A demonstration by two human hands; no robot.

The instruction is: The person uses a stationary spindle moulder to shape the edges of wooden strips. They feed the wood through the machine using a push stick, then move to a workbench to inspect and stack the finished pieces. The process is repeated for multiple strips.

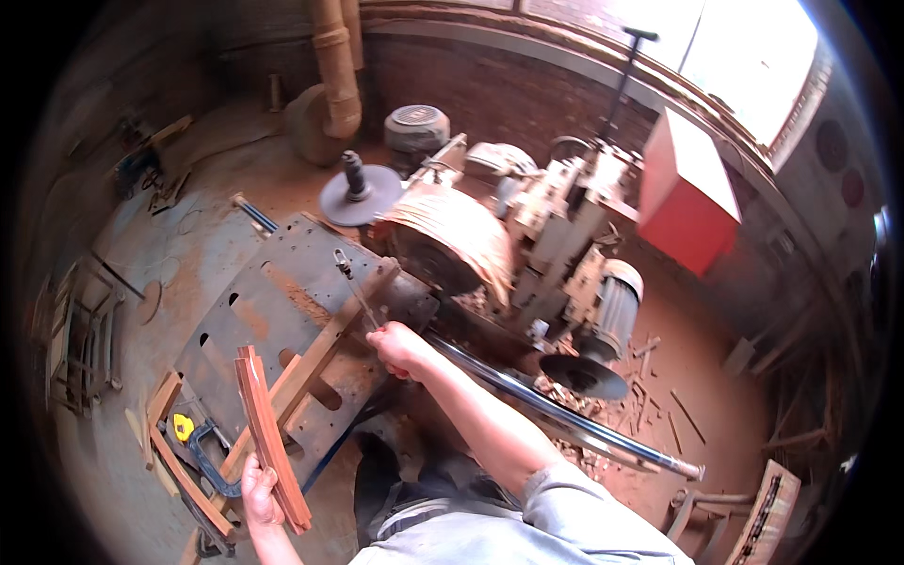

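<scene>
My left hand (263, 492) is closed around several reddish-brown wooden strips (266, 428), held together and tilted upright beside the near left part of the metal machine table (311, 254). Over that table reaches my right hand (400, 350), its fingers curled at the near end of a thin metal rod (359, 294). The rod slants away across a long wooden bar (330, 339) that lies diagonally on the table. My fingers partly hide the grip on the rod. Sawdust lies on the dark plate, which has several oval slots.
Beyond the table stand a cloth-wrapped drum (447, 231), a grey disc (361, 195) and a motor (617, 301) with a round blade-like disc (584, 377). A chrome rail (565, 405) runs right. At left are a blue clamp (209, 461), a yellow tape measure (183, 427) and curved wood pieces (188, 480).
</scene>
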